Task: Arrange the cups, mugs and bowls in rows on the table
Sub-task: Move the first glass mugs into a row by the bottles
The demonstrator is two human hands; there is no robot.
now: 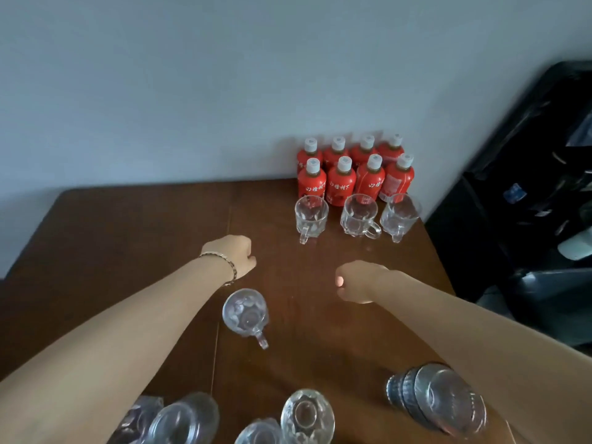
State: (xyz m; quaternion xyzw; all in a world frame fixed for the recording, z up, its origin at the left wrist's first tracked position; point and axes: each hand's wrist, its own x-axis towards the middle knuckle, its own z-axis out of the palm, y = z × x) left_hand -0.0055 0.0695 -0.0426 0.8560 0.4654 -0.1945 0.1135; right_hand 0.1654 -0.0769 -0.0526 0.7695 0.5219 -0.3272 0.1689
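Three clear glass mugs stand in a row near the table's far right: left mug (311,217), middle mug (358,215), right mug (399,215). A fourth glass mug (246,314) stands alone mid-table, just below my left wrist. My left hand (234,256) hovers over the wood with fingers curled and nothing in it. My right hand (360,281) is also curled closed and empty, to the right of the lone mug. A stack of glass bowls (440,397) sits at the near right under my right forearm. More glassware (306,415) crowds the near edge.
Several red bottles with white caps (355,169) stand in two rows against the wall behind the mug row. The brown wooden table (128,238) stretches left. A dark cluttered surface (538,193) lies off the table's right edge.
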